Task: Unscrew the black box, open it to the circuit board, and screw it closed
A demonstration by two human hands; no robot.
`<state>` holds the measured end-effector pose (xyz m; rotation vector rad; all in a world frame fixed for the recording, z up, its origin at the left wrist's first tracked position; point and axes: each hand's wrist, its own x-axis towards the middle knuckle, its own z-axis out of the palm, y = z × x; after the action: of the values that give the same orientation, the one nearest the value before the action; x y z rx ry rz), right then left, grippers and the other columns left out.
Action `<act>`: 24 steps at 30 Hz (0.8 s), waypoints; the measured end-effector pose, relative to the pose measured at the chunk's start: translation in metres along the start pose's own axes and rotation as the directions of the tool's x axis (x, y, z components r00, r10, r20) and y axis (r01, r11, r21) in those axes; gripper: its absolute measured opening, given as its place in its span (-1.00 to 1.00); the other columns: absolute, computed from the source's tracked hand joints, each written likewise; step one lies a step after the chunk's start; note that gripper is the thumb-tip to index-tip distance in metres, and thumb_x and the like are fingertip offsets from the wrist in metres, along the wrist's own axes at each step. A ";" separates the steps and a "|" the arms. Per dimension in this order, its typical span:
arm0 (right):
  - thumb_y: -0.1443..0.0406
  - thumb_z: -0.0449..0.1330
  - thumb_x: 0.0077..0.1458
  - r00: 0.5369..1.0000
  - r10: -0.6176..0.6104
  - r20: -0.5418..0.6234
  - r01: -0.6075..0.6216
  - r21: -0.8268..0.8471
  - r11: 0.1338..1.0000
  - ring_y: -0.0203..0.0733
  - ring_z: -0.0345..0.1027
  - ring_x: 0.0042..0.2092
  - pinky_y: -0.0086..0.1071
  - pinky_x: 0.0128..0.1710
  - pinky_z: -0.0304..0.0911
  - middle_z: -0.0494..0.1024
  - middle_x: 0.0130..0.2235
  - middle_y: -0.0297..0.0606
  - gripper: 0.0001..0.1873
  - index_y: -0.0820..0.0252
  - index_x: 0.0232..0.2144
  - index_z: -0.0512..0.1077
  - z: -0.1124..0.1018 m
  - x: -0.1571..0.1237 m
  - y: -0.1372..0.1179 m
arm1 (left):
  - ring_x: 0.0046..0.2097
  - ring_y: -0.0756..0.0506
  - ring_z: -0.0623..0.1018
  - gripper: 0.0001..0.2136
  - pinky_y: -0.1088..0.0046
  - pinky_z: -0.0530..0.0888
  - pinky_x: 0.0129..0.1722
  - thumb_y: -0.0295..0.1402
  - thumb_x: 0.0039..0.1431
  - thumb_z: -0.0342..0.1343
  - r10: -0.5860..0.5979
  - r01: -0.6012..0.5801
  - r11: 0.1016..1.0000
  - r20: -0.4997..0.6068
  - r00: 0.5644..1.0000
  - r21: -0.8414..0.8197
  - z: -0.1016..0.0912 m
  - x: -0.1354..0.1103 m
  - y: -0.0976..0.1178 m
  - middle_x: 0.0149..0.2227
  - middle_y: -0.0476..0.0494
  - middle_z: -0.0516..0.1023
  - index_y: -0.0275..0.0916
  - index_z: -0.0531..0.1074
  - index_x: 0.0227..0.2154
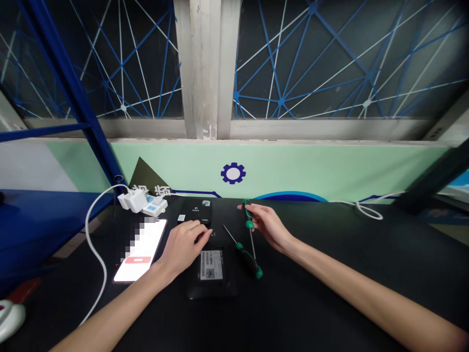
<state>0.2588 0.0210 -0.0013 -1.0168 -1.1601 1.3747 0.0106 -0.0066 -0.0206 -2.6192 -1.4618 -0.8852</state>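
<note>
My left hand (185, 244) rests with fingers stretched out on the upper edge of a black flat box (210, 274) lying upside down, with a white label on it. My right hand (267, 222) is closed round the green and black handle of a screwdriver (249, 220), its shaft pointing toward me. A second screwdriver (246, 255) with green ends lies on the black table (330, 274) between my hands. Another small black device (198, 211) sits just beyond my left fingers.
A lit phone (141, 250) lies left of my left hand. Behind it sits a white power strip with a charger (141, 201), its white cable (93, 244) looping off the table's left edge. Another white cable (368, 210) lies at the back right. A green wall panel stands behind.
</note>
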 end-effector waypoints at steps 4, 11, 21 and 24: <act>0.06 0.39 -0.03 1.000 0.010 -0.003 -0.010 0.157 0.987 -0.36 0.23 -0.51 -0.45 -0.50 0.23 0.38 -0.49 -0.39 -0.62 0.24 -0.29 0.55 0.004 -0.002 0.011 | -0.41 -0.03 0.45 -0.61 0.45 0.24 -0.42 -0.25 0.43 -0.12 -0.025 0.024 1.000 0.012 1.000 0.016 0.000 0.001 0.000 -0.48 -0.02 0.45 -0.21 0.38 -0.52; 0.01 0.39 -0.03 0.997 -0.036 -0.068 0.050 0.232 0.971 -0.25 0.39 -0.42 -0.44 -0.45 0.27 0.49 -0.46 -0.34 -0.56 0.19 -0.24 0.45 0.007 -0.002 0.029 | -0.43 -0.04 0.43 -0.59 0.42 0.18 -0.45 -0.22 0.42 -0.12 -0.085 0.083 0.993 0.025 0.996 0.088 -0.007 -0.001 0.009 -0.50 -0.03 0.42 -0.21 0.28 -0.57; 0.01 0.41 -0.04 0.991 -0.087 -0.105 0.112 0.257 0.960 -0.27 0.40 -0.41 -0.47 -0.47 0.29 0.52 -0.44 -0.33 -0.52 0.20 -0.23 0.43 0.007 -0.002 0.035 | -0.34 -0.10 0.47 -0.75 0.39 0.29 -0.36 -0.32 0.37 -0.08 -0.099 0.087 0.987 0.077 0.992 0.138 -0.004 -0.006 0.018 -0.43 -0.03 0.45 -0.18 0.30 -0.46; 0.00 0.42 -0.05 0.985 -0.111 -0.132 0.143 0.262 0.955 -0.28 0.40 -0.42 -0.47 -0.47 0.30 0.54 -0.43 -0.32 -0.52 0.20 -0.23 0.43 0.007 -0.002 0.037 | -0.34 -0.09 0.47 -0.75 0.41 0.28 -0.37 -0.34 0.37 -0.07 -0.101 0.093 0.988 0.059 0.993 0.122 -0.003 -0.003 0.016 -0.43 -0.01 0.45 -0.18 0.31 -0.47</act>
<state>0.2459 0.0183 -0.0364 -0.8011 -0.9060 1.3118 0.0200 -0.0188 -0.0158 -2.5328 -1.6168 -0.7014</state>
